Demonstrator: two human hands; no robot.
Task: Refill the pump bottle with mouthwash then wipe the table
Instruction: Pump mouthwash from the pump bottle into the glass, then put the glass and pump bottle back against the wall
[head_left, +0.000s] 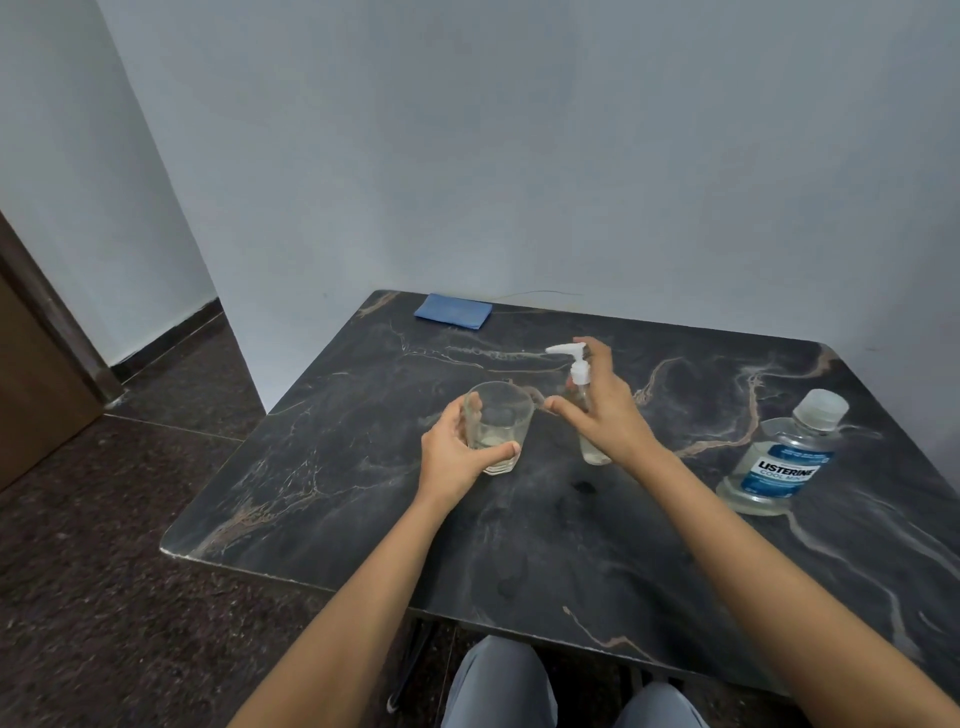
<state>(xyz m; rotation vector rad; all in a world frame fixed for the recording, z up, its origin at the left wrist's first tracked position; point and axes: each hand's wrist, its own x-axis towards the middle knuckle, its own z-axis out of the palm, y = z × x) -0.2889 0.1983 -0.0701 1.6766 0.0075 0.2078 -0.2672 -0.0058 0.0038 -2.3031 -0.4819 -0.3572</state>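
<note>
Furthest left, off the table, we see a brown door (31, 374) standing against the pale wall. Next comes the folded blue cloth (453, 310), lying flat at the far left corner of the dark marbled table (363, 519), well apart from everything else. Nearer the middle, our left hand (457, 457) grips a clear glass (498, 415) that stands upright on the table, fingers curled round its left side and the thumb laid across its front near the base; a little pale liquid sits in the bottom. Just right of it stands the pump bottle (581, 371), upright, with its white nozzle pointing left above the glass. Our right hand (608, 410) is spread against it, fingers fairly straight, one fingertip up at the pump head and the thumb stretched out toward the glass. Far right, near the table's edge, the mouthwash bottle (784, 462) stands capped, apart from both hands.
</note>
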